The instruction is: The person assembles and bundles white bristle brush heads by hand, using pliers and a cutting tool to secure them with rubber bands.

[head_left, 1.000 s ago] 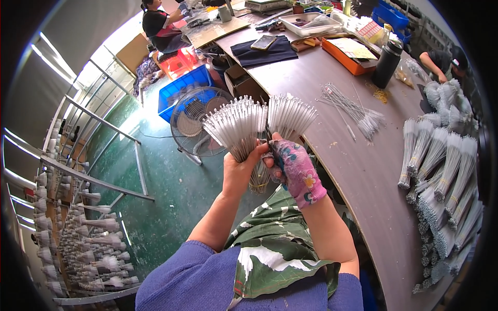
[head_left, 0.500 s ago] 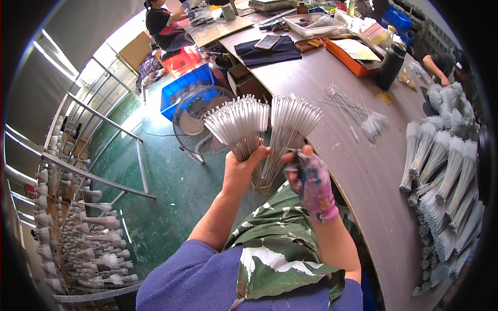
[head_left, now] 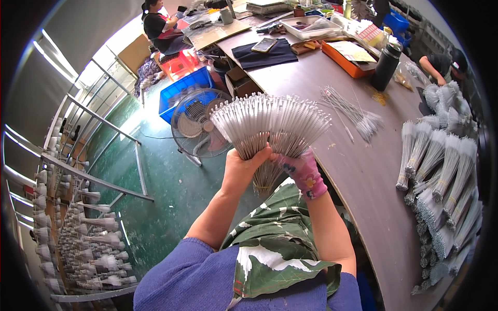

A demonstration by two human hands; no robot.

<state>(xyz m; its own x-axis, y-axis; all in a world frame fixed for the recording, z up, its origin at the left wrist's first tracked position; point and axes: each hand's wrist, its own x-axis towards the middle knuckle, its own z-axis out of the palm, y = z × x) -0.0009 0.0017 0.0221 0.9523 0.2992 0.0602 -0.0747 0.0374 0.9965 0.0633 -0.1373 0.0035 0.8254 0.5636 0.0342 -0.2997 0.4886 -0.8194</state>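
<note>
A thick bundle of thin wire-handled brushes (head_left: 270,116) with white bristle tips is fanned out in front of me, bristles up. A yellowish band ties the wire ends together at the bottom. My left hand (head_left: 246,165) grips the left half of the bundle around the wires, thumb across the front. On the right half, my right hand (head_left: 301,171), in a pink patterned fingerless glove, is closed around the wires. The two hands meet near the middle, and some of the right fingers are hidden behind the wires.
The long table (head_left: 332,171) at my right bears loose brushes (head_left: 358,111), a black bottle (head_left: 387,66), an orange box (head_left: 348,65) and stacked brush bundles (head_left: 446,176). A fan (head_left: 199,124) and blue crate (head_left: 181,90) stand on the floor. Metal racks are at left; two people work farther off.
My right hand has moved left onto the right half of the bundle and closed round it. The gap between the two halves has closed into one wide fan.
</note>
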